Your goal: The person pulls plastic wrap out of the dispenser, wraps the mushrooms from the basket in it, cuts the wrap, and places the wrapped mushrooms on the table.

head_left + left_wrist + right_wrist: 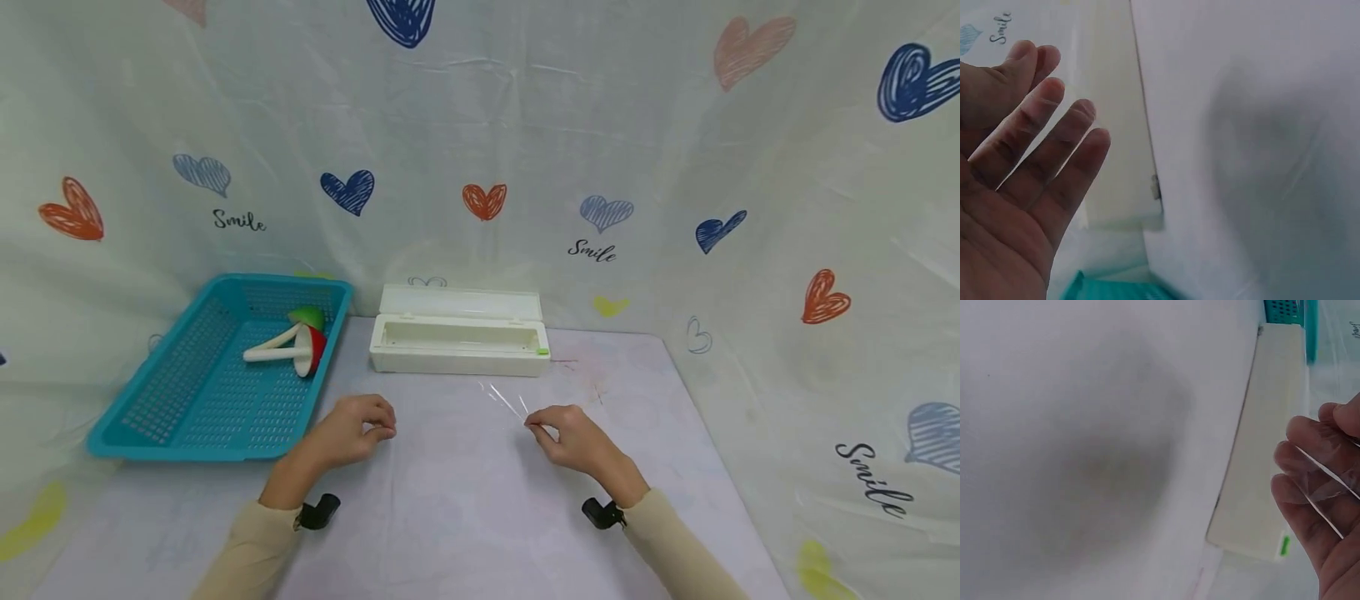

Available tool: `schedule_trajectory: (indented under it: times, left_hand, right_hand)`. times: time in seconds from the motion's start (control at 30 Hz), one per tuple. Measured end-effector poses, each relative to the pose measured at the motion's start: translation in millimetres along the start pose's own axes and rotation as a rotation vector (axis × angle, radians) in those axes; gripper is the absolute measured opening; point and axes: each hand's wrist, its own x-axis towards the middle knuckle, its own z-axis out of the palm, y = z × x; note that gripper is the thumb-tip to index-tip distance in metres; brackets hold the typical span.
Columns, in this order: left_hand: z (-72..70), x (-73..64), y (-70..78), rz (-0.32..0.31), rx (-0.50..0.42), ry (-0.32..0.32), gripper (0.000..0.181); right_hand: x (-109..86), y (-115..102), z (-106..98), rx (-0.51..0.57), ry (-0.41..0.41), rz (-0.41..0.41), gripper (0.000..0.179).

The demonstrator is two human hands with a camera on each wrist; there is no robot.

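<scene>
With thumb and forefinger, my right hand [570, 437] pinches a sheet of clear plastic film [507, 400], seen in the head view as thin bright streaks beyond the fingertips. In the right wrist view the film [1325, 481] lies across the other fingers. My left hand [352, 429] has thumb and forefinger together at the tips, and faint film glints cross its fingers [1047, 122]; most of the sheet is too transparent to trace. Beyond both hands stands a long white box [457, 360], its lid [461, 302] raised, with a small green tab [542, 352] at the right end.
On the left stands a teal plastic basket [202, 450], holding red and green mushroom-like pieces [306, 350] with white stems. A white cloth covers the table [450, 517]. Behind it hangs a curtain [525, 125] printed with hearts.
</scene>
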Motion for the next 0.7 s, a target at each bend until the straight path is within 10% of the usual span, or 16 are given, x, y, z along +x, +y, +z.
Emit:
schedule_trajectory:
  times: [0.4, 0.7]
  left_hand:
    - [32.0, 9.4, -7.8, -0.274, 0.087, -0.253, 0.004]
    - [37.0, 12.0, -4.2, -0.392, 0.122, -0.238, 0.011]
  right_hand:
    - [-8.2, 4.6, 30.5, -0.099, -0.204, 0.118, 0.009]
    - [-10.9, 6.7, 35.1, -0.053, -0.223, 0.187, 0.019]
